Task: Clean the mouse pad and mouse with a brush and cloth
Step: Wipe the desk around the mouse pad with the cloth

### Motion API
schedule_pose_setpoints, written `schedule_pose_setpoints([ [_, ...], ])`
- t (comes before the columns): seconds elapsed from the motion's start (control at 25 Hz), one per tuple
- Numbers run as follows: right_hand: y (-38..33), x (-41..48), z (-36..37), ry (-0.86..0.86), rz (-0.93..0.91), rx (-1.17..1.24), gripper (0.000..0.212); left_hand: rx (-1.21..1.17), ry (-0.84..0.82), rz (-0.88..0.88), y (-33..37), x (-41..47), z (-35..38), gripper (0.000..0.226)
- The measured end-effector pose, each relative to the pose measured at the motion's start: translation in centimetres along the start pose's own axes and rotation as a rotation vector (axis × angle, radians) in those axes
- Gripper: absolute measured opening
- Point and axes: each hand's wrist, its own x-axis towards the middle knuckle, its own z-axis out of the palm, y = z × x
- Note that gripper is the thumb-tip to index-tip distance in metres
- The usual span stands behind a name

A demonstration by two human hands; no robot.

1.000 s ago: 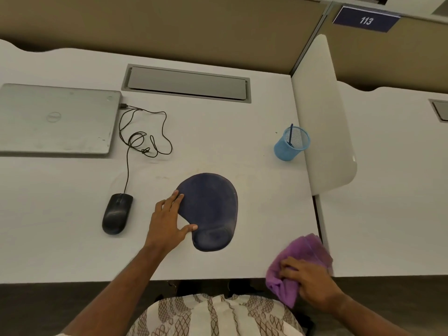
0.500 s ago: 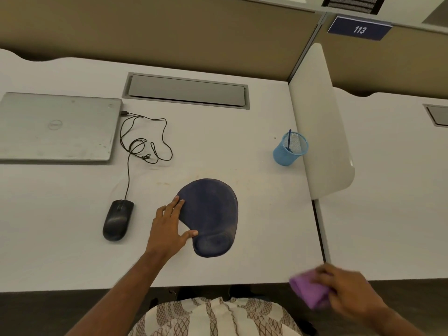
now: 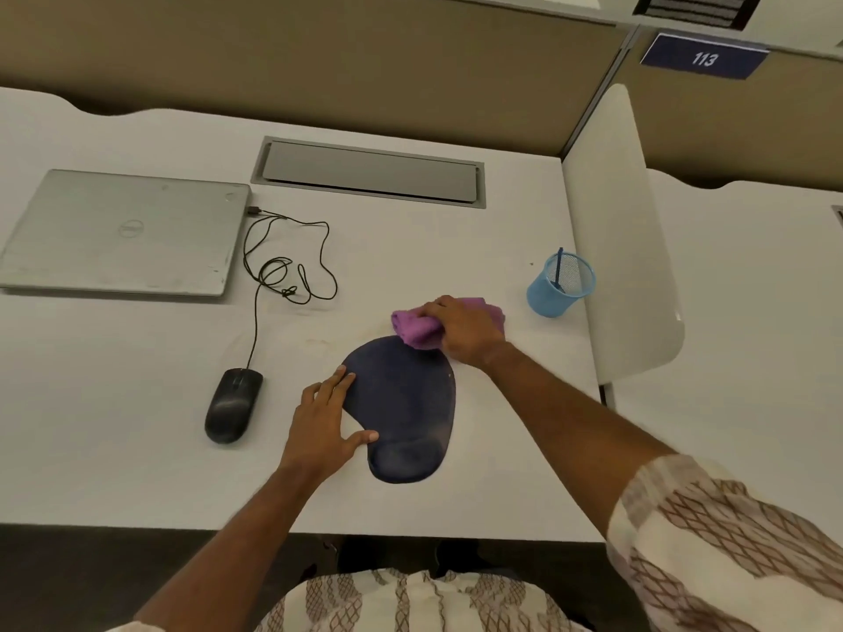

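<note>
Our left hand (image 3: 326, 426) lay flat on the desk (image 3: 114, 449) with fingers straight and thumb spread, holding nothing, its fingertips and thumb tip touching the left rim of the pad (image 3: 406, 403); our right arm reached forward across the pad's right side, a patterned sleeve (image 3: 711, 531) bunched at the elbow, and our right hand (image 3: 465, 333) was curled knuckles-up round the cloth (image 3: 413, 328), gripping it in a wad at the pad's far edge, where the cloth's lower fold touched the pad; the cloth was purple, soft and ribbed like towelling; the pad was dark blue, matt and rounded, with a raised wrist cushion at its near end and a pale dusty bloom on its surface; the mouse (image 3: 232, 403) was black, smooth and oval, lying left of the pad and apart from it, its thin cable (image 3: 292, 266) looping back to a closed silver laptop (image 3: 123, 232); a blue mesh cup (image 3: 559, 285) with a blue stick (image 3: 559, 266) in it stood near a white divider (image 3: 620, 221); half a second before, our right hand had held the cloth low, off the desk's near right corner, and it had since swung up to the pad, while our left hand had kept its place.
</note>
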Motion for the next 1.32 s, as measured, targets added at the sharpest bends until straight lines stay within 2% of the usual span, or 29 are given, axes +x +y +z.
schedule_pose_setpoints([
  [0.2,2.1,-2.9,3.1,0.007,0.014,-0.017,0.038,0.005,0.024,0.015,-0.2,0.1,0.3,0.101],
  [0.4,5.6,-11.5,5.5,0.013,0.007,-0.033,0.035,-0.001,0.020,-0.003,-0.1,0.1,0.4,0.102],
  [0.52,7.5,-17.6,6.6,-0.091,-0.051,-0.076,0.040,-0.002,0.020,0.012,-0.1,0.0,0.5,0.102],
  [0.68,9.4,-24.7,7.1,-0.198,-0.010,-0.166,0.048,-0.003,0.011,0.020,-0.2,0.1,0.4,0.101],
  [0.8,10.8,-29.6,7.4,-0.284,0.038,-0.242,0.035,-0.001,0.010,0.029,-0.3,0.1,0.4,0.101],
  [0.92,11.3,-32.3,6.9,-0.383,0.001,-0.319,0.017,-0.005,0.011,0.040,-0.4,0.1,0.3,0.101],
  [1.0,10.7,-32.3,5.1,-0.501,0.003,-0.359,0.020,-0.004,0.013,0.043,-0.5,0.1,0.3,0.101],
  [1.12,8.9,-27.6,0.0,-0.416,0.264,-0.252,0.017,0.001,0.012,0.045,-0.5,0.0,0.2,0.102],
  [1.32,1.9,-14.3,-3.1,-0.076,0.174,0.108,0.050,0.003,0.009,0.037,-0.4,-0.1,0.2,0.101],
])
